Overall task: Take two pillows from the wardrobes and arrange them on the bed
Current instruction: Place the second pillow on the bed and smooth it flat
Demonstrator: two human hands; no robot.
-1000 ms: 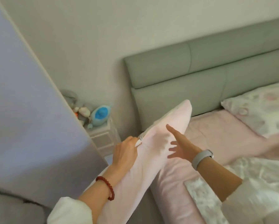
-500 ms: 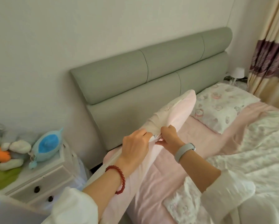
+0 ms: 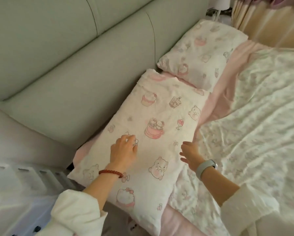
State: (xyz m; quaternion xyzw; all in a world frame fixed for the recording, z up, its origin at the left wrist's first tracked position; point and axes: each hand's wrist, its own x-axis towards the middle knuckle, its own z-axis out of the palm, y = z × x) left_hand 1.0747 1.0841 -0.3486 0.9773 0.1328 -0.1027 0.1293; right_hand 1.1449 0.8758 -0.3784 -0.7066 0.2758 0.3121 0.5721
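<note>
Item: near pillow (image 3: 153, 133), laid flat on the bed (image 3: 245, 116) against the headboard (image 3: 74, 74).

Left hand (image 3: 124, 150) rests on it, fingers loosely spread, gripping nothing; right hand (image 3: 190, 153) hovers open at its right edge. Far pillow (image 3: 199, 53) lies beyond, just beside. Likely soft, light, floppy: best held by corners or edges.

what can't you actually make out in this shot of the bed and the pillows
- Far pillow, head view: its near end is covered by the near pillow.
- Left hand: its fingers are blurred, so contact with the near pillow is unclear.
- Right hand: motion blur, and I cannot tell whether it touches anything.
- Nightstand: overexposed and cut off by the left edge.
- Sheet: mostly hidden under the duvet.
</note>
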